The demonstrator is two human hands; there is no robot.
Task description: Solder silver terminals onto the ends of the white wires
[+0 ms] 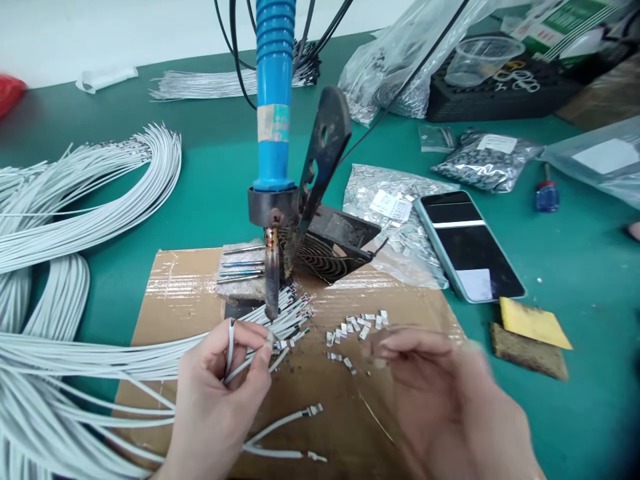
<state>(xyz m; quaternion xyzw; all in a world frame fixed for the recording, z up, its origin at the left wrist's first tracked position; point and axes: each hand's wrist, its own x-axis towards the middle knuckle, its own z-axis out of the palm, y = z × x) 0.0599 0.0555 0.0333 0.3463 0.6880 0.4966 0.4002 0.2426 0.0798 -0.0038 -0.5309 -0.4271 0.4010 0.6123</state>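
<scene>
My left hand point(225, 387) is closed, thumb and forefinger pinching a white cable point(231, 350) just under the soldering iron's tip point(271, 293). A small metal-and-white connector point(285, 345) shows right beside the fingertips; whether it is joined to the held cable I cannot tell. My right hand point(440, 387) is smeared by motion, to the right of several small connectors point(356, 325) on the cardboard. Its fingertips are too blurred to show if they hold anything. The blue-handled soldering iron point(274, 87) points straight down in a black holder. Two cable ends with connectors point(314, 410) lie in front.
Large bundles of white cable point(125, 213) fill the left side. A small black fan point(335, 247) stands behind the iron. At right are a phone point(470, 247), a bag of metal parts point(390, 200), a yellow sponge point(535, 322) and a blue screwdriver point(547, 193). Cardboard point(175, 280) covers the green bench.
</scene>
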